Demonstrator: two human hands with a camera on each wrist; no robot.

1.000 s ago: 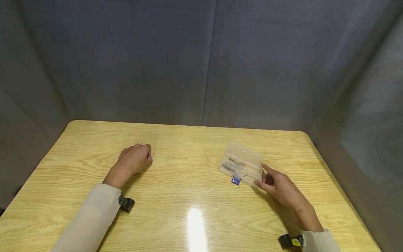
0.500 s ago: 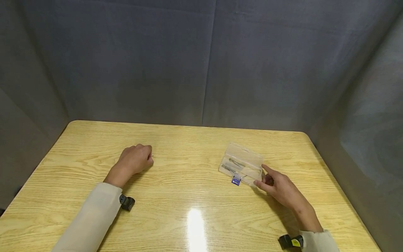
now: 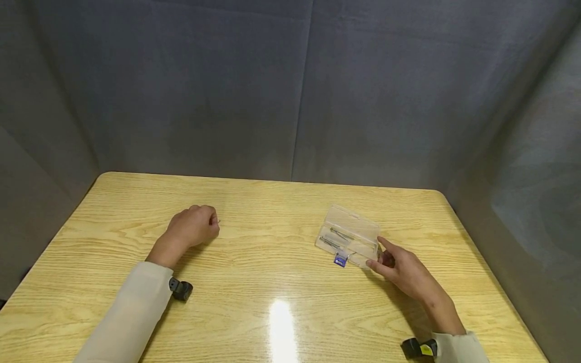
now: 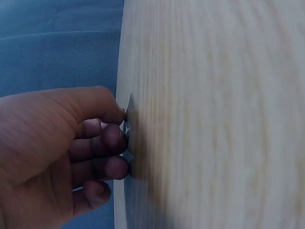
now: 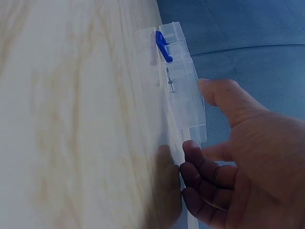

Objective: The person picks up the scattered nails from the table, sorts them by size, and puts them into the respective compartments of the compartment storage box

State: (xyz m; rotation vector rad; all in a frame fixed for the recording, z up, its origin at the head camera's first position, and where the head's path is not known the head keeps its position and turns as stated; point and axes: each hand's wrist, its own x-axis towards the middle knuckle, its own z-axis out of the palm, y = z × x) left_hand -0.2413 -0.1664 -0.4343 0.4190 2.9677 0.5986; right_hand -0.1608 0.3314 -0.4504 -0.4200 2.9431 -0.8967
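Note:
In the head view my left hand [image 3: 192, 227] is low over the left part of the table, knuckles up and fingers curled. A tiny thin dark piece [image 4: 125, 114] shows at its thumb tip in the left wrist view, seemingly pinched; its kind is too small to tell. My right hand [image 3: 404, 267] holds the right end of a clear plastic case [image 3: 351, 222] between thumb and forefinger. The case lies with its lid folded back. Several thin metal screws [image 3: 340, 234] are in its compartments, and a blue latch [image 3: 340, 259] sticks out at the front.
The wooden table [image 3: 254, 282] has a bright light reflection near its front. Grey cloth [image 3: 227, 91] hangs behind it and at both sides. Wrist cameras [image 3: 181, 290] sit on both sleeves.
My left hand has shifted very slightly up and to the left, with the thin piece showing at its fingertips. The right hand and the case have stayed in place.

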